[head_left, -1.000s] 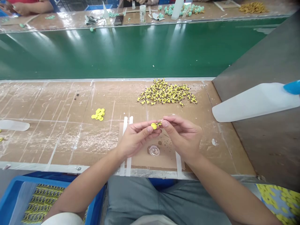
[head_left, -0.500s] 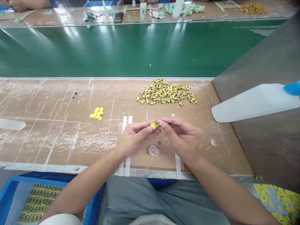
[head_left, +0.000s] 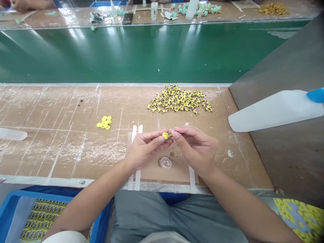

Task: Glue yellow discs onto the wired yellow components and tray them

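Observation:
My left hand (head_left: 144,148) pinches a yellow disc (head_left: 165,135) between thumb and fingers. From the other side my right hand (head_left: 196,146) grips a small yellow and dark piece (head_left: 170,134) that touches the disc; the fingertips partly hide it. Below both hands, a small clear round dish (head_left: 165,162) rests on a cardboard sheet (head_left: 157,173) taped to the table. Beyond my hands lies a pile of small yellow and dark pieces (head_left: 179,99). Several yellow discs (head_left: 105,122) are heaped to the left of my hands.
A white bottle (head_left: 268,111) leans in from the right beside a grey panel (head_left: 283,67). A blue crate (head_left: 7,209) sits lower left, and yellow discs (head_left: 301,216) lie lower right. Past the green belt (head_left: 121,54), a person's arm (head_left: 37,4) rests on another table.
The green-belt specks and a small teal item at the far edge have shifted slightly left. My hands keep nearly the same pose and grip.

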Available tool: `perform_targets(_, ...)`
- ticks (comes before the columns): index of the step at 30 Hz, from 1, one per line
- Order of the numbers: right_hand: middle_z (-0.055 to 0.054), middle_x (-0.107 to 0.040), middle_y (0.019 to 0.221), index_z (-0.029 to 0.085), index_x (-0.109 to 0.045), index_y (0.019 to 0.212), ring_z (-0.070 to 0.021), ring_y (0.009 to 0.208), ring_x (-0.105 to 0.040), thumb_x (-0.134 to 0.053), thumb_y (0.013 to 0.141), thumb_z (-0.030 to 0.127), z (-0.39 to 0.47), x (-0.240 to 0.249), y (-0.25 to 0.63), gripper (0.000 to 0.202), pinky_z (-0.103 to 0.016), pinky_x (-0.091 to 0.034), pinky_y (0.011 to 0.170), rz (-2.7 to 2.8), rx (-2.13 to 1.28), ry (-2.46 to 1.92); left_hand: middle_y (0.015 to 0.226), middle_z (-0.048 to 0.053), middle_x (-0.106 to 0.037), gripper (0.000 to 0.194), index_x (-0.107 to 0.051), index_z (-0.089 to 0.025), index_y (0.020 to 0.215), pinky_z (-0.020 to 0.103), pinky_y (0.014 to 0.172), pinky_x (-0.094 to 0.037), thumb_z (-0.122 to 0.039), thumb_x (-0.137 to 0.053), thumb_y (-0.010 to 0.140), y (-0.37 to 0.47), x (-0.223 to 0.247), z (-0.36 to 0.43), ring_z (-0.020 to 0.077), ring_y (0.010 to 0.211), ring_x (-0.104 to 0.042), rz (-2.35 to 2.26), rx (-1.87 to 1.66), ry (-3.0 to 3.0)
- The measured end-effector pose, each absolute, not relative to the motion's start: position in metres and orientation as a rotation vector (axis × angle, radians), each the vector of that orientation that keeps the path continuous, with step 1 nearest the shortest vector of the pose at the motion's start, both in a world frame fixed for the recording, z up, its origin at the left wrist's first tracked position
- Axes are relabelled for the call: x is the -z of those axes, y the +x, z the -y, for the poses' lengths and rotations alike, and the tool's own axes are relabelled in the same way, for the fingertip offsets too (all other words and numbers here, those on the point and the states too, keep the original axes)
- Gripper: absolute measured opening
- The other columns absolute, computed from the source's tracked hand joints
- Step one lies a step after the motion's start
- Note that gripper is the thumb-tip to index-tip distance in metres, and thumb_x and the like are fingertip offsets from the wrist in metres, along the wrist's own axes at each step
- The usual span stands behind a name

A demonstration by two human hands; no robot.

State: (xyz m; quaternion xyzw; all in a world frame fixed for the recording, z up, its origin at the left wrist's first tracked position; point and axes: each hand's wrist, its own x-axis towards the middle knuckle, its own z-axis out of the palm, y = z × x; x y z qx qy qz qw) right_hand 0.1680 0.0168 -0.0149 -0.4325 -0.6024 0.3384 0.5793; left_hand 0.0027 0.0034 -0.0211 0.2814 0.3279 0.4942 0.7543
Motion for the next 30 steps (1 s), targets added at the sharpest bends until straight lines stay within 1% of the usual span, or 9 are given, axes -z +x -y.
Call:
perform_targets(7,-0.003,-0.076,0.093,0.027,-0.076,0.096,-0.0189,0.08,-0.073,-0.076,0.083,0.018,-0.0167,0.015,0.1681,0.015,-0.034,-0.062,0.076,1.418,-0.798,-1.025,0.114,0.01,-0.076,0.03,-0.077,-0.019,0.108,0.035,0.101,-0.053,-0.029,-0.079,0.08,0.0034,0.0205,-0.0032,0.022,0.103,-0.073,-0.761,-1.067,0.59)
perform_targets(10,-0.003,-0.076,0.093,0.027,-0.076,0.096,-0.0189,0.08,-0.072,-0.076,0.083,0.019,-0.0169,0.0148,0.1683,0.015,-0.034,-0.062,0.077,1.422,-0.792,-1.031,0.115,0.011,-0.076,0.03,-0.077,-0.019,0.11,0.034,0.101,-0.053,-0.028,-0.078,0.081,0.0034,0.0208,-0.0033,0.0217,0.103,-0.072,-0.755,-1.061,0.591)
perform_targets(15,-0.002,-0.076,0.093,0.028,-0.076,0.096,-0.0194,0.079,-0.073,-0.076,0.083,0.019,-0.0171,0.0151,0.1692,0.016,-0.035,-0.062,0.076,1.446,-0.791,-1.035,0.115,0.009,-0.076,0.025,-0.077,-0.019,0.109,0.029,0.098,-0.054,-0.023,-0.074,0.085,0.003,0.0209,-0.0036,0.0184,0.103,-0.072,-0.735,-1.068,0.608)
perform_targets(20,-0.001,-0.076,0.092,0.028,-0.076,0.096,-0.0184,0.08,-0.072,-0.075,0.083,0.015,-0.0176,0.0139,0.1687,0.019,-0.034,-0.062,0.077,1.464,-0.764,-1.0,0.116,0.009,-0.075,0.027,-0.077,-0.02,0.11,0.032,0.098,-0.055,-0.026,-0.076,0.083,0.0029,0.0214,-0.0037,0.0204,0.103,-0.073,-0.754,-1.063,0.617)
perform_targets(30,-0.002,-0.076,0.091,0.029,-0.076,0.095,-0.0189,0.079,-0.073,-0.075,0.083,0.017,-0.0181,0.013,0.1684,0.017,-0.034,-0.062,0.074,1.486,-0.752,-0.989,0.112,0.01,-0.077,0.028,-0.078,-0.02,0.107,0.036,0.101,-0.054,-0.027,-0.079,0.079,0.0028,0.0207,-0.0039,0.0238,0.106,-0.072,-0.777,-1.063,0.595)
